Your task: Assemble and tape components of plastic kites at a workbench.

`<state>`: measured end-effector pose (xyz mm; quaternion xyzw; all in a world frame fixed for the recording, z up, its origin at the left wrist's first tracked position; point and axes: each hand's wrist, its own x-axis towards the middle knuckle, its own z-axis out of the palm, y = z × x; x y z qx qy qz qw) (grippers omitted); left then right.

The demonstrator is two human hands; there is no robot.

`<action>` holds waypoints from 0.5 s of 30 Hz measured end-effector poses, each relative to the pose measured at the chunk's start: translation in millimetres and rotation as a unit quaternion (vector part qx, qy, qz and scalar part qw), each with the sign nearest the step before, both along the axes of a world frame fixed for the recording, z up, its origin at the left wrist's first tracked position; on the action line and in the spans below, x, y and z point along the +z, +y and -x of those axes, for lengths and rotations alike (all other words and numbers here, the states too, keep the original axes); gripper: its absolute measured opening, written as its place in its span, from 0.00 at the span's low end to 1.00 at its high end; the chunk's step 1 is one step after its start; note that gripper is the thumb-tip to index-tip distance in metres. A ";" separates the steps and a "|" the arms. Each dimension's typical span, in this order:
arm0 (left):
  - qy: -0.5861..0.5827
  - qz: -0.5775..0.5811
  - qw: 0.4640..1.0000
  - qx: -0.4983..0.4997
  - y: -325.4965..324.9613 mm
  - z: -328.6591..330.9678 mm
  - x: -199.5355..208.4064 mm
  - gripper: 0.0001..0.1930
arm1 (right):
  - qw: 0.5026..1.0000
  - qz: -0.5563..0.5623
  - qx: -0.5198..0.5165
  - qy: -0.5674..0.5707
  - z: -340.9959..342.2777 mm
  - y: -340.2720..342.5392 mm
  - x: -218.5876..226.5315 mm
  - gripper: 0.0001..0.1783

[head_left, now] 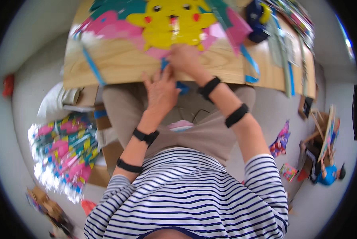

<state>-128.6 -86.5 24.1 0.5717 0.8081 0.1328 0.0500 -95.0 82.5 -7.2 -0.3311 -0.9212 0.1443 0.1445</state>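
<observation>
A shiny printed sheet (132,32) in pink and teal, with a yellow cartoon animal on it, lies across the wooden table (122,65) in front of me. My right hand (185,59) is curled closed at the sheet's lower middle edge; what its fingers pinch is hidden and blurred. A blue ribbon (163,63) shows just left of that hand. My left hand (161,91) rests with fingers apart at the table's near edge, beside the ribbon. More blue ribbon (182,88) hangs below the edge between my hands.
Blue strips (91,63) trail from the sheet's sides. A dark blue tape dispenser (257,24) stands at the far right, near stacked printed sheets (292,20). A pile of shiny sheets (65,153) lies at lower left beside cardboard boxes (100,175). Another person (328,172) works at far right.
</observation>
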 end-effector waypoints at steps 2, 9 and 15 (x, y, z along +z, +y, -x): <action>0.010 -0.011 1.000 -0.003 0.0 1.3 -2.1 0.41 | 0.997 -0.050 -0.043 0.047 -1.4 -0.8 -12.3 0.11; 0.032 0.022 0.999 -0.018 5.7 0.3 3.7 0.33 | 0.961 0.111 -0.181 0.180 -132.1 32.0 26.9 0.12; 0.030 0.006 0.999 -0.022 4.5 2.4 -2.8 0.32 | 0.914 0.065 -0.381 0.122 -290.8 59.7 23.6 0.12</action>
